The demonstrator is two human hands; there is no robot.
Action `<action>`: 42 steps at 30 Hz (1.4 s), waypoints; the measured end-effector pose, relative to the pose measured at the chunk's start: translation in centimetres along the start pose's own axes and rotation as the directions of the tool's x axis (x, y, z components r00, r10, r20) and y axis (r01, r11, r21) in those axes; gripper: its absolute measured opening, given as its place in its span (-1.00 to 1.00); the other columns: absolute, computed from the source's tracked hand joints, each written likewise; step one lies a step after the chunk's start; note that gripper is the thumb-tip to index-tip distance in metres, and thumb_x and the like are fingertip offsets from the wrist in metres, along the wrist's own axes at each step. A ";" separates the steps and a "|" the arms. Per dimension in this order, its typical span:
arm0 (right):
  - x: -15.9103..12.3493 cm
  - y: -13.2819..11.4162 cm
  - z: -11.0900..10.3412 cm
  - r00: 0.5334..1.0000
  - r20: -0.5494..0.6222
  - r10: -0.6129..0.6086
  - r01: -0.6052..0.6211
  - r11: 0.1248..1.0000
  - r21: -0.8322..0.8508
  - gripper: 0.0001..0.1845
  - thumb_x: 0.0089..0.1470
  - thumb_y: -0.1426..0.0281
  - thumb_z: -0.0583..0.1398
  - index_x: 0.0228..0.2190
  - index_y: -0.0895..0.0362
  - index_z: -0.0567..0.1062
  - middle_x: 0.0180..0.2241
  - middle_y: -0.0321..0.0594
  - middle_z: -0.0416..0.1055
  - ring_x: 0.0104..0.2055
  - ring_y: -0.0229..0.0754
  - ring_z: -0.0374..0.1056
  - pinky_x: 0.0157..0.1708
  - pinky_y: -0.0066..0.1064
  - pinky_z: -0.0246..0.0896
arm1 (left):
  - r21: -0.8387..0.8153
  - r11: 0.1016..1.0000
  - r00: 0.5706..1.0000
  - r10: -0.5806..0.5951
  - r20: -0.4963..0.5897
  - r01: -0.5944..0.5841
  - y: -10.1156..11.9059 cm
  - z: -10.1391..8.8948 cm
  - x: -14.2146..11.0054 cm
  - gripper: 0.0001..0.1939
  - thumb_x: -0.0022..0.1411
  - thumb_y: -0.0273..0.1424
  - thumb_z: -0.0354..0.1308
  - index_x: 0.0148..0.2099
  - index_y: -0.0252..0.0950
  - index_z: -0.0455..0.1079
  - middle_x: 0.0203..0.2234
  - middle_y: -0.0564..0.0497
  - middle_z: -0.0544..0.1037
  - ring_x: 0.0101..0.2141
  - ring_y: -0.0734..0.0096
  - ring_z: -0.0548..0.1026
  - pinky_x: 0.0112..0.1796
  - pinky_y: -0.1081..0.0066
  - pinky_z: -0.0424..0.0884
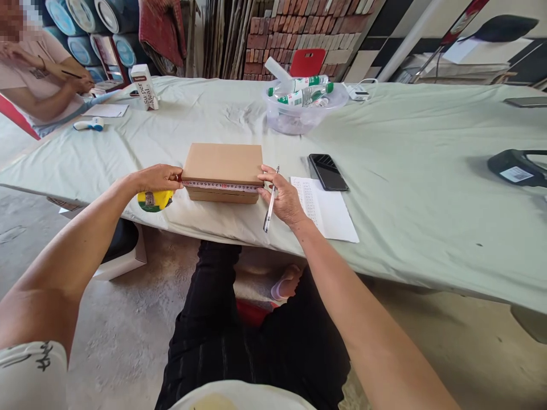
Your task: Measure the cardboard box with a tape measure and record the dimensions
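Note:
A brown cardboard box (223, 164) lies flat near the table's front edge. A white measuring tape (220, 184) is stretched along its near top edge. My left hand (158, 177) pinches the tape at the box's left corner, with the yellow and green tape case (154, 200) just below it. My right hand (282, 196) presses the tape's other end to the right corner and holds a silver pen (270, 206) between its fingers.
A sheet of paper (327, 208) and a black phone (327, 171) lie right of the box on the pale green cloth (427, 171). A clear bowl of bottles (303, 102) stands behind. Another person (38, 74) sits at the far left. A black device (517, 167) sits far right.

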State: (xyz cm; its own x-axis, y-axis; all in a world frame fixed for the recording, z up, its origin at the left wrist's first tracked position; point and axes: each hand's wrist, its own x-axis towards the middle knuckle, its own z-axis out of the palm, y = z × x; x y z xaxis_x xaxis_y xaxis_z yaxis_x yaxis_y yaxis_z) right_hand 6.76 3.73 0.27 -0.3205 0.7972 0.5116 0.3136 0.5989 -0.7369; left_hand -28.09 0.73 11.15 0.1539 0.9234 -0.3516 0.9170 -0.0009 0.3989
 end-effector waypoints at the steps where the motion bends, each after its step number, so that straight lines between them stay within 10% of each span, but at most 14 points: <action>1: 0.0 -0.1 0.0 1.000 -0.001 0.000 0.000 1.000 0.002 -0.69 0.14 0.27 0.23 -0.06 -0.03 0.48 0.25 -0.16 0.34 0.31 0.00 0.27 0.25 0.05 0.22 | -0.023 1.000 1.000 0.002 0.006 -0.002 -0.1 0.0 0.1 -0.77 0.01 -0.18 0.15 -0.31 -0.19 0.39 -0.47 0.04 0.59 -0.39 0.19 0.59 -0.41 0.41 0.39; 16: 0.7 0.0 -1.5 0.996 0.079 -0.037 0.044 0.995 -0.088 -0.26 -0.10 -0.09 0.38 0.07 -0.09 0.41 0.32 -0.19 0.24 0.37 0.14 0.15 0.36 0.15 0.05 | -0.270 0.963 0.998 -0.001 0.062 0.018 -0.5 3.4 -2.2 -0.74 -0.03 -0.12 0.24 -0.49 -0.20 0.45 -0.57 0.02 0.56 -0.62 0.39 0.41 -0.61 0.45 0.27; 21: 1.2 0.6 -2.0 0.999 0.051 0.000 0.001 1.000 -0.021 -0.08 -0.12 -0.09 0.39 0.22 -0.09 0.30 0.37 -0.16 0.14 0.43 0.14 0.03 0.36 0.12 0.04 | -0.674 0.738 0.997 -0.023 -0.075 -0.033 -1.6 6.0 -4.1 -0.68 -0.03 -0.13 0.32 -0.35 -0.20 0.35 -0.57 0.05 0.55 -0.58 0.35 0.48 -0.57 0.42 0.38; 25: 1.8 1.4 -1.1 0.997 0.064 0.041 -0.041 0.999 -0.001 -0.13 -0.04 0.00 0.37 0.25 -0.12 0.26 0.38 -0.21 0.11 0.41 0.11 0.08 0.36 0.09 0.05 | -0.841 0.512 0.956 -0.115 -0.269 -0.175 -1.6 8.1 -4.5 -0.48 0.01 -0.19 0.34 -0.01 -0.16 0.28 -0.60 0.15 0.52 -0.59 0.35 0.49 -0.54 0.41 0.43; 30: 1.9 0.9 -0.1 0.990 0.113 0.086 -0.086 0.996 -0.005 -0.29 0.06 -0.04 0.29 0.19 -0.11 0.36 0.26 -0.20 0.32 0.00 0.05 0.51 0.15 0.02 0.34 | -0.869 0.458 0.968 -0.065 -0.243 -0.187 -0.4 10.2 -4.3 -0.09 0.05 -0.22 0.33 0.37 -0.30 0.05 -0.58 0.13 0.52 -0.60 0.36 0.51 -0.53 0.42 0.46; 42: 1.2 -5.5 -4.1 0.988 -0.124 0.096 -0.124 0.963 -0.240 -0.54 0.16 -0.04 0.20 -0.17 0.09 0.55 -0.28 -0.17 0.59 -0.27 -0.12 0.49 -0.20 -0.32 0.33 | -0.897 0.324 0.939 -0.067 -0.337 -0.299 4.9 10.2 -7.7 -0.16 0.08 -0.27 0.35 0.34 -0.21 0.11 -0.58 0.09 0.55 -0.63 0.27 0.51 -0.61 0.39 0.45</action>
State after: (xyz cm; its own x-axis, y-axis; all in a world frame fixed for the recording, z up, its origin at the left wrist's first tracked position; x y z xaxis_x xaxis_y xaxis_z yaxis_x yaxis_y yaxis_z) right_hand 8.33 1.67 6.74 -0.1752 0.8544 0.4892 0.5565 0.4959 -0.6666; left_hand -20.98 -10.30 7.19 -0.0410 0.9966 -0.0716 -0.0789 0.0682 0.9945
